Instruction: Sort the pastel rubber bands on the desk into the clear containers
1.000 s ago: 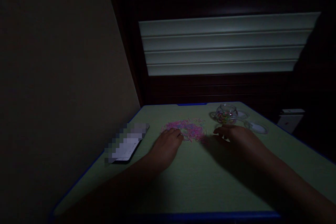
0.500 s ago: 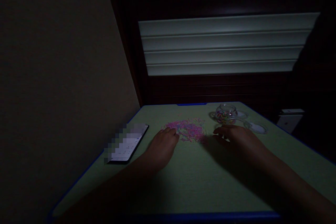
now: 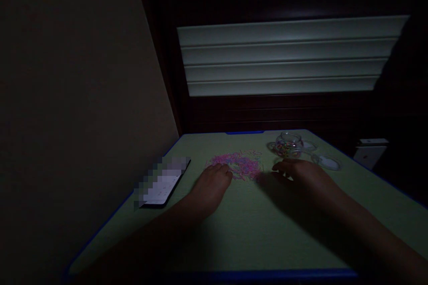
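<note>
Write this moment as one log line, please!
left hand: at colourful pile | right hand: near clear jar | phone: on green table

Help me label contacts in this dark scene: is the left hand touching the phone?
Apart. The head view shows a strip of green table between the left hand and the near side edge of the phone.

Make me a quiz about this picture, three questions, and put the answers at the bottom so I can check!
1. What colour is the edge of the table? A) red B) blue C) yellow
2. True or false: the phone lies to the right of the pink pile.
3. Fill in: the ____ hand is nearer the clear jar.

Key: 1. B. 2. False, the phone lies left of it. 3. Right hand.
</note>
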The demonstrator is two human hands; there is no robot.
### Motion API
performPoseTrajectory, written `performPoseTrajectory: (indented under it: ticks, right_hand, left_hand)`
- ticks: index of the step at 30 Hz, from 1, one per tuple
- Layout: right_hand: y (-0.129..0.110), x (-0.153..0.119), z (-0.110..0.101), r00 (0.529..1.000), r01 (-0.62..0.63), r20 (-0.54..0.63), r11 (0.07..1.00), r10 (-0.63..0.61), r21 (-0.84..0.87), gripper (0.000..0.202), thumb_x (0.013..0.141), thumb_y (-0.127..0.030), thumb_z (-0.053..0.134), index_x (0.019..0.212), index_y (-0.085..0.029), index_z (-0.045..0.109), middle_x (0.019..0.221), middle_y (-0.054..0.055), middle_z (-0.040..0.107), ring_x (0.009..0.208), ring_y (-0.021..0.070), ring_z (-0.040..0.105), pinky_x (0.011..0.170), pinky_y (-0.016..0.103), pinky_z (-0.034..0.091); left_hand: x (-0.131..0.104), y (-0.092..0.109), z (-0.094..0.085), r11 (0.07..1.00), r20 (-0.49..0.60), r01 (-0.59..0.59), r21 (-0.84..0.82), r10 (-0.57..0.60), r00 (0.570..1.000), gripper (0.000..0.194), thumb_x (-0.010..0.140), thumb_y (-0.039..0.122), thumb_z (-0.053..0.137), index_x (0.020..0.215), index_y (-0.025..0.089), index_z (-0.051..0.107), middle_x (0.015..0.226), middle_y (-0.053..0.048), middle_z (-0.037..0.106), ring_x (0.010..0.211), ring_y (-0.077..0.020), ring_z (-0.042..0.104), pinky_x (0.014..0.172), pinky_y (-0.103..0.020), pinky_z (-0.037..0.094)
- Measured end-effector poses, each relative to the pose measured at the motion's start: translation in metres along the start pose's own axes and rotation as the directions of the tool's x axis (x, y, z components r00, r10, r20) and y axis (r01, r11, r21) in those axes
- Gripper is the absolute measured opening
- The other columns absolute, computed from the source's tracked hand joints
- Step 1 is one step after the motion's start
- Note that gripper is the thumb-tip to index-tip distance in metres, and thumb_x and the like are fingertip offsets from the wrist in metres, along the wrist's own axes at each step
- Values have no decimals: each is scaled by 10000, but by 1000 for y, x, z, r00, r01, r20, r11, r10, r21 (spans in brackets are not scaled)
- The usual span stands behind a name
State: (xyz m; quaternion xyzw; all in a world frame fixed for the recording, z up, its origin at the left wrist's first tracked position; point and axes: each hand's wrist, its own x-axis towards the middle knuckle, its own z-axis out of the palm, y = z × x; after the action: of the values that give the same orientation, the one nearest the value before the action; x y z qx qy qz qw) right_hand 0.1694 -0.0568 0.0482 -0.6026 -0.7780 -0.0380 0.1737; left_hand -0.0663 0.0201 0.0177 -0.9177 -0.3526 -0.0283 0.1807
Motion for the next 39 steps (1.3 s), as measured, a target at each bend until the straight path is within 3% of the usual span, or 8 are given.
performPoseTrajectory:
  ticks: [7,18,25,31,39]
  right_hand:
    - [1,-1,2,1000,7,-26,1000,-7,-5,207,834,-167,460,844,-184,666,813,69,654,691,159,594,597,258,394]
    - [-2,0,1,998,45,-39,999,-44,10,184,833,-151,470,785,-180,646,769,47,634,674,140,575,606,238,382]
    - [-11,-1,6,977,185,-113,983,-183,5,195,875,-173,473,842,-170,665,760,52,631,723,150,577,669,252,396]
    - [-17,1,13,928,316,-195,948,-317,-41,186,882,-196,489,808,-169,657,754,49,626,694,144,556,640,261,379]
    - [-17,1,17,911,364,-181,929,-370,-68,151,864,-182,517,863,-169,667,757,39,625,686,142,537,626,269,351]
  left_hand:
    - [-2,0,2,996,-2,32,-81,-32,999,282,848,26,387,1048,130,556,1087,-108,592,986,-215,560,852,-347,452]
    - [-1,6,-1,986,-103,-5,-166,-12,995,183,893,78,368,962,151,521,961,-71,585,888,-202,559,785,-331,472]
    - [-2,14,-3,964,-196,-66,-259,14,981,176,932,130,350,991,153,514,941,-56,566,871,-181,543,794,-322,467]
    - [-4,21,-3,947,-236,-156,-282,89,968,178,931,124,352,974,156,522,912,-47,566,853,-172,537,794,-321,470]
    - [-4,22,-7,932,-248,-205,-300,132,960,177,933,137,362,965,142,535,905,-53,571,845,-172,536,793,-317,474]
